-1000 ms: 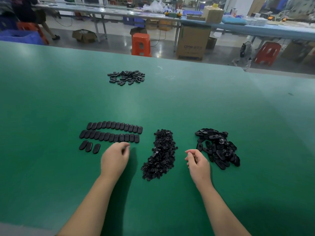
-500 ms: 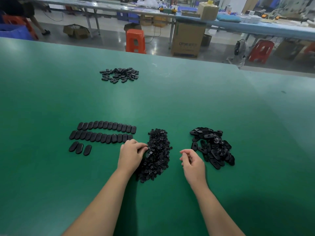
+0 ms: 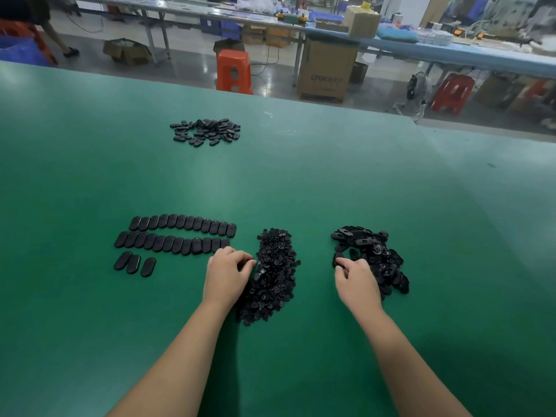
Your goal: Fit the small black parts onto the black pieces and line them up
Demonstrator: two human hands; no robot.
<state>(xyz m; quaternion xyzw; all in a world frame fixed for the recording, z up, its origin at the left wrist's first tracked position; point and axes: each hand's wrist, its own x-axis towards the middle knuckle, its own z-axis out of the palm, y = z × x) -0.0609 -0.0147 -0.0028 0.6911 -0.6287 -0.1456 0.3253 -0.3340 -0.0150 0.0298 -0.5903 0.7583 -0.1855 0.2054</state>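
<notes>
On the green table lie two full rows of black oval pieces (image 3: 180, 233) and a short third row of three (image 3: 134, 262). A long heap of small black parts (image 3: 275, 275) sits in the middle. To its right is a pile of loose oval pieces (image 3: 371, 254). My left hand (image 3: 225, 273) is at the heap's left edge, its fingertips pinching a small part (image 3: 259, 269). My right hand (image 3: 355, 279) is at the left edge of the right pile, fingers curled round an oval piece (image 3: 338, 260).
Another scatter of black oval pieces (image 3: 206, 132) lies far back on the table (image 3: 331, 182). Beyond the table's far edge stand orange stools (image 3: 234, 70), a cardboard box (image 3: 326, 70) and long workbenches. A person's leg shows at the top left.
My left hand moved right from the third row to the heap of small parts and pinched one. My right hand reached right into the pile of oval pieces.
</notes>
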